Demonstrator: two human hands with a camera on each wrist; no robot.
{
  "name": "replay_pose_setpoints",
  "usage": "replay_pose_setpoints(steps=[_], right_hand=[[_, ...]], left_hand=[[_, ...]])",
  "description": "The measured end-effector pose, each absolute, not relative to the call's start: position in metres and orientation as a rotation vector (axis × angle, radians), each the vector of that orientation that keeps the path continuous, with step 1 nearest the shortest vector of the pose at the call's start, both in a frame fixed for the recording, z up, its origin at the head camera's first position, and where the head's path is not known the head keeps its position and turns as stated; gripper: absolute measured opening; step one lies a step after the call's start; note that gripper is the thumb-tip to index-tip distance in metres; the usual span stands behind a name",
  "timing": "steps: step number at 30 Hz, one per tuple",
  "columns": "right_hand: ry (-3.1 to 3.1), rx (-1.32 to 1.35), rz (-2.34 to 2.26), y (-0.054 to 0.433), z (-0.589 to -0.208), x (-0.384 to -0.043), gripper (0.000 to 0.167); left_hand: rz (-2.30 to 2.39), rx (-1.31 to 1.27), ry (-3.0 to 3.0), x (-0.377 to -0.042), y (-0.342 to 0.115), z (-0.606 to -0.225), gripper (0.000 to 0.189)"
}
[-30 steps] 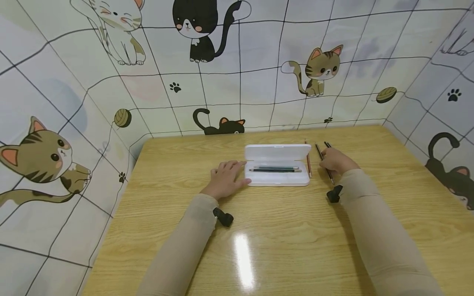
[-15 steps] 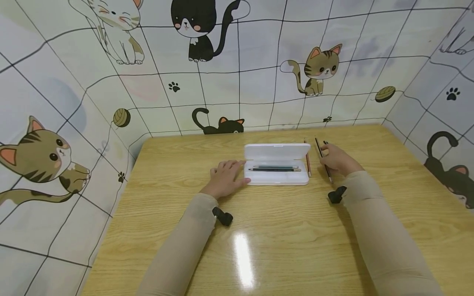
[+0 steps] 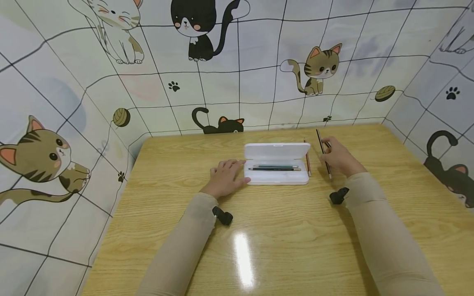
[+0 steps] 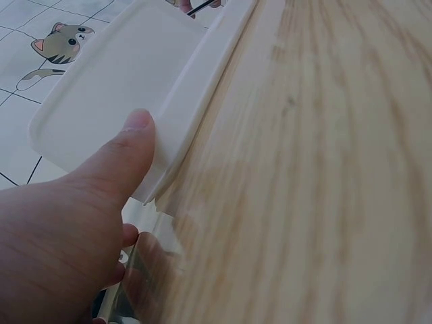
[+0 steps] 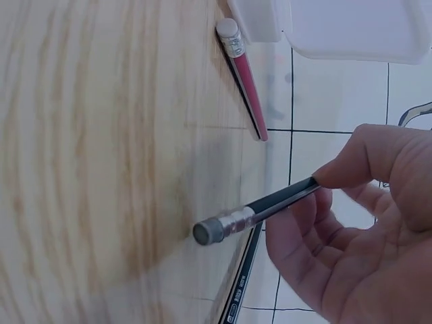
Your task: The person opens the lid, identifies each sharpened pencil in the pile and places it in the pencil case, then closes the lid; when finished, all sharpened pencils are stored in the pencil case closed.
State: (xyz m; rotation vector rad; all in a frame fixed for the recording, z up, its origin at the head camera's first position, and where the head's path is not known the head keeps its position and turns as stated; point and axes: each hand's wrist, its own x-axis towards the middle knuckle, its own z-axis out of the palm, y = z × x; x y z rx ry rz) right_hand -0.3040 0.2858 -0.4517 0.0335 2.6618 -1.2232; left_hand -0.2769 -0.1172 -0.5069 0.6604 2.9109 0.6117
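My right hand (image 3: 341,157) pinches a black pencil (image 5: 283,197) between thumb and fingers, its grey eraser end pointing toward me. Beneath it, a second dark pencil (image 5: 241,280) lies on the table, mostly hidden by the hand in the head view. A white pencil case (image 3: 277,178) lies open, lid tilted up at the back. Inside it rest a black pencil (image 3: 274,169) and a teal pencil (image 3: 275,166), side by side. My left hand (image 3: 225,179) rests at the case's left end, fingers spread and thumb (image 4: 138,138) touching its near corner.
A red pencil (image 3: 308,159) lies on the wooden table (image 3: 289,234) just right of the case, its eraser end nearest me. A wall covering (image 3: 259,90) with cat drawings rises behind the table's back edge and along both sides.
The right hand has drawn the black pencil up and slightly away toward the back, off the other dark pencil. My left hand and the case stay in place.
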Motion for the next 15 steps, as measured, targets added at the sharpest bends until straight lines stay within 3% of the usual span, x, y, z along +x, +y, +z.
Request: replay_pose_setpoints(steps=[15], right_hand=[[2.842, -0.079, -1.119, 0.2798, -0.4498, -0.3002, 0.067]], left_hand=[[0.606, 0.649, 2.924, -0.277, -0.1171, -0.5079, 0.075]])
